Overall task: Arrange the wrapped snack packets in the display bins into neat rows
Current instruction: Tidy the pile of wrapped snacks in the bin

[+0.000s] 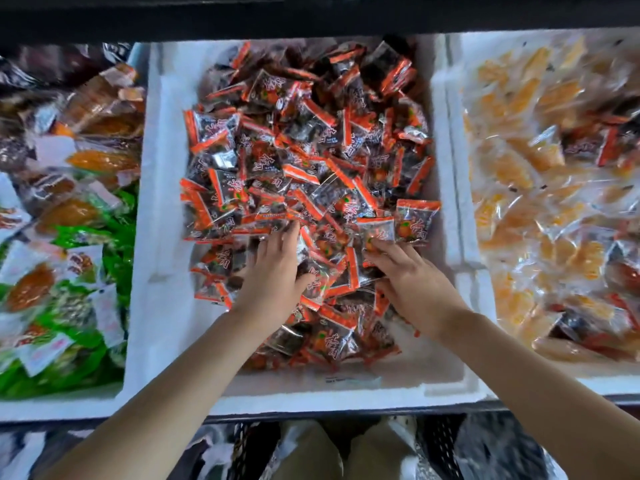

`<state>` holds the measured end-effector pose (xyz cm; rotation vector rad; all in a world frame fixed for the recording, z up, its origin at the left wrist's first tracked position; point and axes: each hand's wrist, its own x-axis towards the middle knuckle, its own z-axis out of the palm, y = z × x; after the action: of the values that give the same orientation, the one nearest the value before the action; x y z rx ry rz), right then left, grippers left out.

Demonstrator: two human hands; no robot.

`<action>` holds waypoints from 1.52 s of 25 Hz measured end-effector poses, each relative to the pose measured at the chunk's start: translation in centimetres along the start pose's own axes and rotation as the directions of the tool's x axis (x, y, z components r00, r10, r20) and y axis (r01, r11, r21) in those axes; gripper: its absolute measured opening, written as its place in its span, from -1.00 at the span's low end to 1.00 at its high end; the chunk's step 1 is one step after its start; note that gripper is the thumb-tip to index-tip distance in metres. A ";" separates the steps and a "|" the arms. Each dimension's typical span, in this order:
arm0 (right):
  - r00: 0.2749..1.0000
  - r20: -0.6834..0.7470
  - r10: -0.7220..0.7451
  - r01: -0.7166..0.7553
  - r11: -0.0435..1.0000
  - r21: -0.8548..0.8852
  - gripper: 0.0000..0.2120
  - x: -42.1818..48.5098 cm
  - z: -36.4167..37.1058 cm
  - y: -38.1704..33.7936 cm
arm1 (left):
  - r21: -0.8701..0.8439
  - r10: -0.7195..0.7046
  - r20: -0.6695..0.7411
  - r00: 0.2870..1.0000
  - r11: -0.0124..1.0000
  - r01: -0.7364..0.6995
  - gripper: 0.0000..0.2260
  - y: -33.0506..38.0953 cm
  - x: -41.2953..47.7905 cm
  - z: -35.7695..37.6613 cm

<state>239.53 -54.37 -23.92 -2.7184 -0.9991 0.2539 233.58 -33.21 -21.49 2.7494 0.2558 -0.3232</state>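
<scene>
On the far left sits a white bin [69, 407] full of green and orange packets [69, 237], all mixed up. Next to it, in the middle, is a big white foam bin [162, 237]. It holds a heap of small red-and-black snack packets [304, 150]. They are not in rows. They lie in a messy pile, some flat and some tipped on their sides, and the left side of the bin floor shows bare white. Both bare arms reach into this bin from the bottom. The left hand [273, 268] lies flat on top of the pile near the front, palm down, fingers straight and thumb out to the side. It holds nothing, and packets are under it and all around it. The right hand [415, 282] is just beside the left one, also palm down on the pile. Its fingers stretch forward, and their tips touch the bottom edge of one packet [375, 228] that stands up straight with its orange strip on top. I cannot tell if the fingers pinch it or only touch it. On the far right is another white bin [588, 386] with clear packets of yellow-orange pieces [519, 168], and a few red-and-black ones [588, 143] lie mixed in on top.
</scene>
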 end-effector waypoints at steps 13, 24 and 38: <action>0.970 -0.222 0.094 -0.077 0.993 0.085 -0.82 -11.8 -5.8 8.2 | 0.121 0.501 -0.212 0.839 0.866 -0.486 -0.73 15.4 0.0 4.0; 0.767 -0.064 0.638 -0.623 0.766 0.160 -0.53 -21.5 -6.3 28.3 | 0.020 0.615 0.254 0.747 0.768 -0.640 -0.60 32.0 2.8 13.9; 0.701 -0.068 0.710 -0.637 0.666 0.388 -0.72 -21.0 -8.0 29.1 | 0.268 0.500 -0.048 0.865 0.841 -0.471 -0.42 34.7 5.9 13.2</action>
<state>243.48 -90.86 -22.61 -2.5842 0.1693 0.2172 244.24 -69.22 -23.62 2.9509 -0.4907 -0.0561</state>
